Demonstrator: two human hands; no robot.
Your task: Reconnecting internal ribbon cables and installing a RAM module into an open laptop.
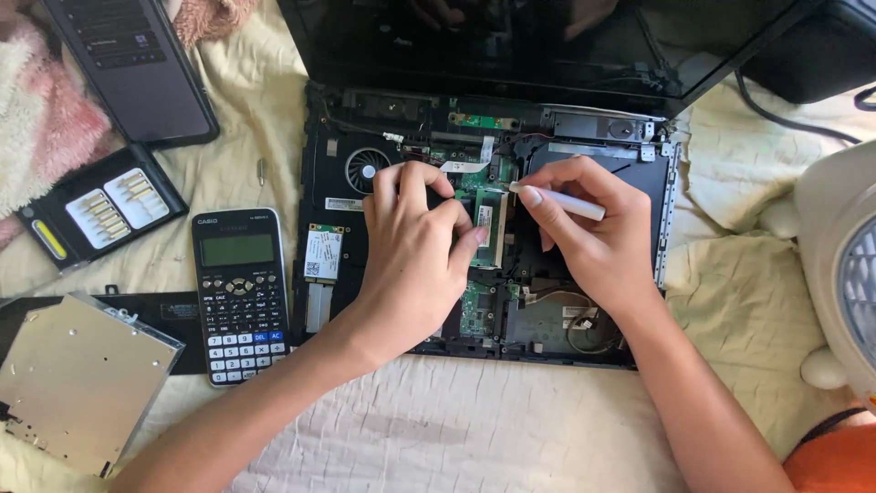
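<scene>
An opened laptop point(639, 183) lies on a cream cloth with its keyboard cover off, its green circuit board point(476, 306) and round fan point(367, 170) bare. My left hand point(411, 251) rests on the board's middle, fingertips touching a small green memory module point(488, 224). My right hand point(593, 228) holds a thin white stick-like tool point(561, 202), its tip at the module's upper right edge. A small wireless card point(323, 253) sits in the laptop's left part.
A black calculator point(241, 292) lies left of the laptop. Further left are an open case of screwdriver bits point(100, 208), a silver optical drive point(78, 379) and a dark panel point(137, 64). A pale fan housing point(835, 256) stands at right.
</scene>
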